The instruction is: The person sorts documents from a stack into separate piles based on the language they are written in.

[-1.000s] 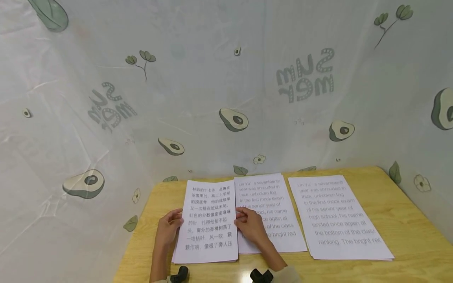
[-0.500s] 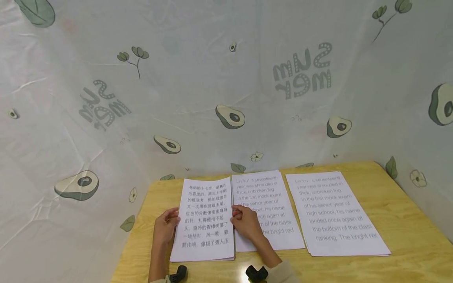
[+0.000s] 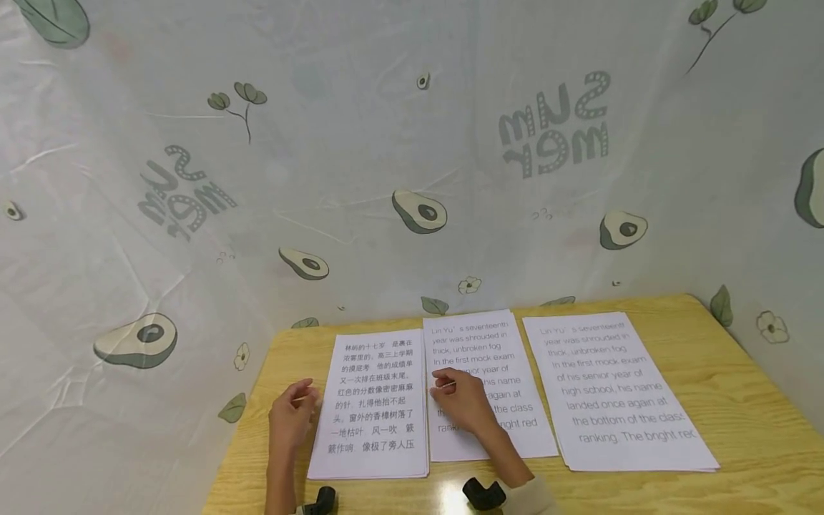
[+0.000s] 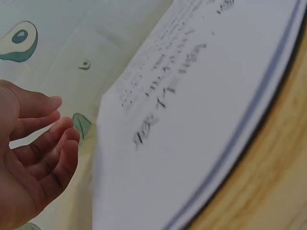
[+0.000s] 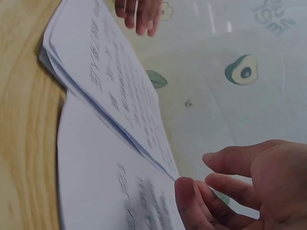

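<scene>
A stack of white sheets printed with Chinese text lies flat on the left of the table, its edges nearly even. Just off its left edge hovers my left hand, fingers loosely bent and holding nothing. My right hand is over the middle stack of English-printed sheets, a little right of the Chinese stack; its fingers are relaxed with nothing between them. In the left wrist view, a gap separates the left hand from the paper. The right hand covers part of the middle stack's text.
A third stack, also of English-printed sheets, lies slightly slanted to the right. All three stand on a yellow wood-grain table. Behind and at the sides hangs a pale curtain with avocado prints.
Both hands have let go of the Chinese-text stack's side edges and moved outward, the left hand to the left and the right hand to the right. The stack now lies flat.
</scene>
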A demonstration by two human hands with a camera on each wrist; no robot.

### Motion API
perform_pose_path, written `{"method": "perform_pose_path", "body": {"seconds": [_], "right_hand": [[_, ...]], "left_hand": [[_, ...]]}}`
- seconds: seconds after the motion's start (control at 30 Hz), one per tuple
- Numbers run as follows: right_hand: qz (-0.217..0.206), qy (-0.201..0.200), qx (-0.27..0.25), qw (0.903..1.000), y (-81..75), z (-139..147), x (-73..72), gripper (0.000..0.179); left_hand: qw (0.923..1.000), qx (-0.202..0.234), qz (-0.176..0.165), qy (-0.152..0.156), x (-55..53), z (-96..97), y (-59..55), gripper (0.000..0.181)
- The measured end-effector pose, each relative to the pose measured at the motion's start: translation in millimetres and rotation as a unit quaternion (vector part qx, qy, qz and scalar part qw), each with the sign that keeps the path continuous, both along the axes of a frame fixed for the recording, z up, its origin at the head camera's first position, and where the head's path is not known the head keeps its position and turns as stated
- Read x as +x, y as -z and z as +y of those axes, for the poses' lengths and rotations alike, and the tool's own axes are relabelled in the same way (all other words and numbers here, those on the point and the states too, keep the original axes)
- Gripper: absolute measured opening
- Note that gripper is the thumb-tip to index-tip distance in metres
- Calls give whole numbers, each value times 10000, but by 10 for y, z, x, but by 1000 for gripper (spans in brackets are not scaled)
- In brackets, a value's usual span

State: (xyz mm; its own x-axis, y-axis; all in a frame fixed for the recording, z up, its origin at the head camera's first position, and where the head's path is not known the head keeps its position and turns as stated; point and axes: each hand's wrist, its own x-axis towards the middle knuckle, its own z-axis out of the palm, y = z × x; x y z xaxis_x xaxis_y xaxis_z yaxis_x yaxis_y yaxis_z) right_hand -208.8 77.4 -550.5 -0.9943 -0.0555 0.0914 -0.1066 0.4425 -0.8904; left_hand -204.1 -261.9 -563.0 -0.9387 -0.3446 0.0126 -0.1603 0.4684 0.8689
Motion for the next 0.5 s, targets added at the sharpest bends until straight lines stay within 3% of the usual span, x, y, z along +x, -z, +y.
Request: {"method": "perform_pose_path", "body": {"seconds": [0.23, 0.5], "right_hand": [[-276, 323, 247, 9988, -62, 565, -46, 34], [-377, 603, 571, 9958, -88, 1206, -51, 41]], "left_hand": [[9997, 179, 159, 92, -68, 318, -82, 38], [9982, 255, 345, 426, -176, 825, -59, 38]]}}
